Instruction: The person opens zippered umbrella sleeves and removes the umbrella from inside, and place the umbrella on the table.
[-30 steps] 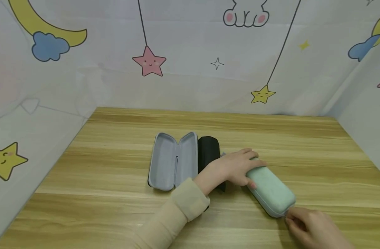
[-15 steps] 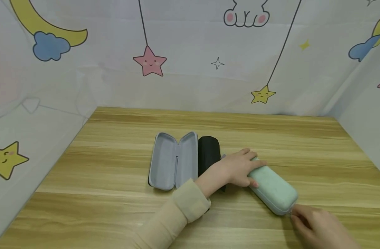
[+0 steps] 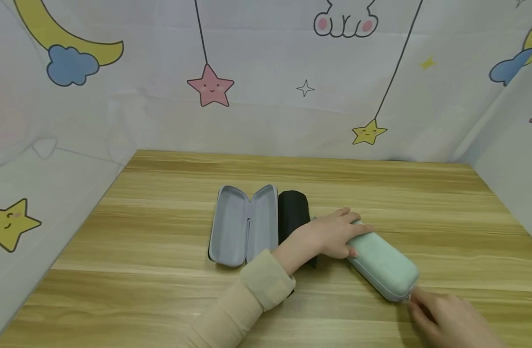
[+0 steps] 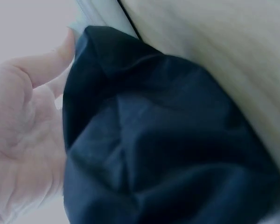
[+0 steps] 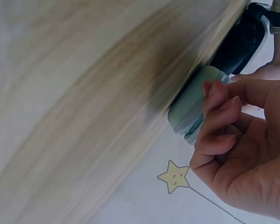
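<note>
A mint green zippered hard glasses case [image 3: 385, 263] lies closed and slanted on the table, right of centre. My left hand [image 3: 333, 237] holds its far end, fingers over the top and thumb along the near side. At the near corner my right hand [image 3: 450, 314] pinches what looks like the zipper pull, which the fingertips mostly hide. In the right wrist view, the right hand's [image 5: 242, 140] fingers curl beside the case's end [image 5: 191, 102]. A black fabric item [image 3: 293, 210] lies under my left forearm, partly hidden; it fills much of the left wrist view.
Left of the black item, an open case with grey lining [image 3: 231, 227] lies spread on the wooden table [image 3: 153, 212]. White cloth walls [image 3: 266, 125] with printed stars and clouds stand at the back and both sides.
The mint green case has shifted slightly right, its near end most. My right hand has moved a little right with it, and the left hand keeps its hold on the far end.
</note>
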The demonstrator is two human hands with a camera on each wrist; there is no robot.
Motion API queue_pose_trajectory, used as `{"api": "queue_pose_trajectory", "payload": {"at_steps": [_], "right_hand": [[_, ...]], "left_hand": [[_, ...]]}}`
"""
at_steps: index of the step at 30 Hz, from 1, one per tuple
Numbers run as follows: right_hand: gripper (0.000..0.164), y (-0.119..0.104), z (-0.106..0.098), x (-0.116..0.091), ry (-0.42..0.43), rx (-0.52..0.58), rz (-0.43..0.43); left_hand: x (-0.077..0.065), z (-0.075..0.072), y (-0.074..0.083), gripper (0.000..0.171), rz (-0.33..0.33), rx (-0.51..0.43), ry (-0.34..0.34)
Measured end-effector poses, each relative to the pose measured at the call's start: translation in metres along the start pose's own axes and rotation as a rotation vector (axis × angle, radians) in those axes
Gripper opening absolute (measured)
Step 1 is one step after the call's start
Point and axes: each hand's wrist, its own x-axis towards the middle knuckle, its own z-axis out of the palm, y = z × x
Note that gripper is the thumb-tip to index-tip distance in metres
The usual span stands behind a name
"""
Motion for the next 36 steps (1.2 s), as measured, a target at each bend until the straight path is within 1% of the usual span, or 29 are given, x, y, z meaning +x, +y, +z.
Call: {"api": "queue_pose_trajectory", "payload": {"at_steps": [1, 5, 8, 13, 17, 23, 25, 32, 36], "right_hand": [[0.034, 0.001, 0.001, 0.0, 0.012, 0.003, -0.017], [0.037, 0.002, 0.007, 0.0, 0.117, 0.023, -0.117], [0.038, 0.003, 0.009, 0.001, 0.145, 0.038, -0.147], [0.039, 0.0, 0.009, 0.001, 0.133, 0.033, -0.154], [0.041, -0.003, 0.009, 0.001, 0.147, 0.019, -0.168], [0.04, -0.005, 0.009, -0.001, 0.136, 0.017, -0.152], [0.04, -0.005, 0.01, -0.001, 0.149, 0.013, -0.153], [0.039, -0.006, 0.01, -0.002, 0.122, 0.006, -0.128], [0.04, -0.006, 0.011, -0.001, 0.178, 0.012, -0.151]], "left_hand": [[0.0, 0.0, 0.001, 0.062, 0.0, -0.001, -0.002], [0.0, 0.0, 0.003, 0.062, -0.006, 0.009, -0.011], [0.0, 0.0, 0.004, 0.062, -0.016, 0.024, -0.016], [0.0, 0.0, 0.005, 0.062, -0.028, 0.035, -0.017], [0.0, 0.0, 0.007, 0.062, -0.041, 0.041, -0.014], [0.0, 0.002, 0.01, 0.063, -0.078, 0.046, -0.013], [0.0, 0.002, 0.01, 0.063, -0.087, 0.045, -0.012], [0.0, 0.002, 0.014, 0.063, -0.111, 0.072, -0.016], [0.001, 0.002, 0.015, 0.063, -0.125, 0.095, -0.022]]}}
